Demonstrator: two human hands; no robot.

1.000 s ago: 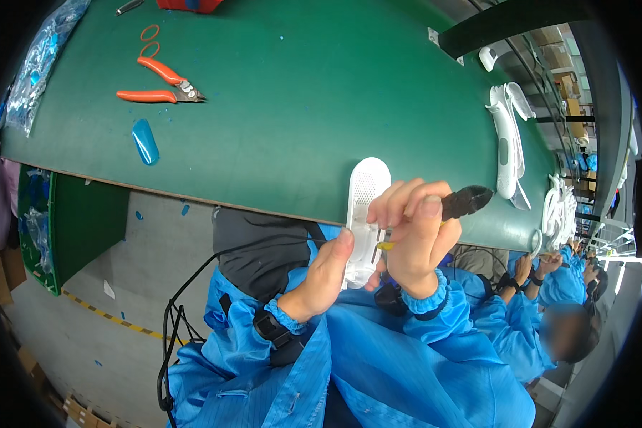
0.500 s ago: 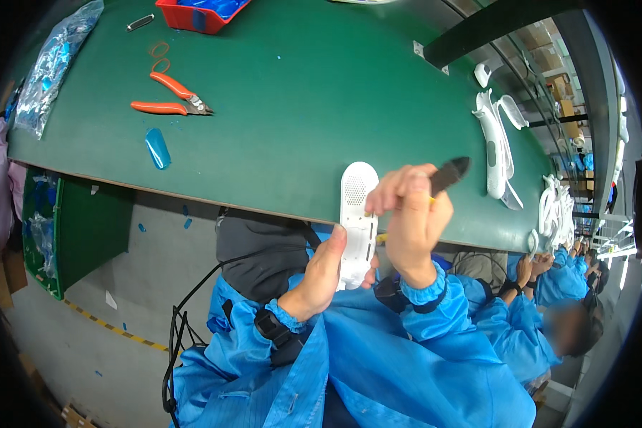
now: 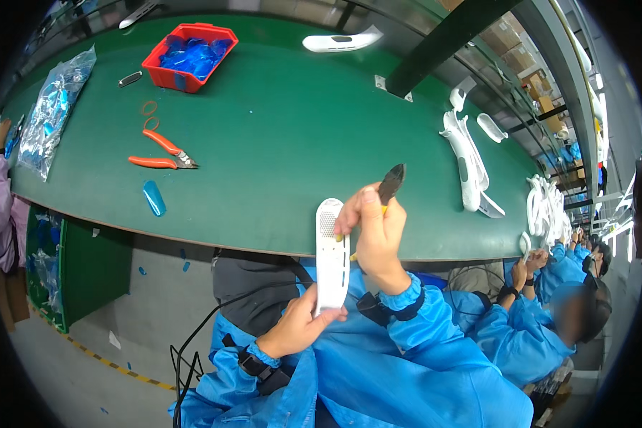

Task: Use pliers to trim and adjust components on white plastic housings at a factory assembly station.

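Note:
My left hand (image 3: 301,324) grips the lower end of a long white plastic shell (image 3: 329,274), which has a rounded top, a grid of small holes and narrow slots. The shell stands nearly upright in front of me, its top over the table's front edge. My right hand (image 3: 379,232) is closed on a hand tool with a dark, tapered end (image 3: 392,182) pointing up and a bit of yellow showing between the fingers; its exact kind does not show. The fingertips of this hand are against the shell's right side, just below the holes.
Orange-handled cutters (image 3: 165,154), a blue plastic piece (image 3: 154,198) and a plastic bag (image 3: 55,114) lie left on the green table (image 3: 264,164). Behind is a red bin (image 3: 190,84) of blue film. White parts (image 3: 466,164) lie right, near a metal post (image 3: 446,50) and co-workers (image 3: 517,324).
The head view has shifted, bringing more of the table's back into sight. My left hand has moved to the shell's bottom end. My right hand still holds the tool beside the shell.

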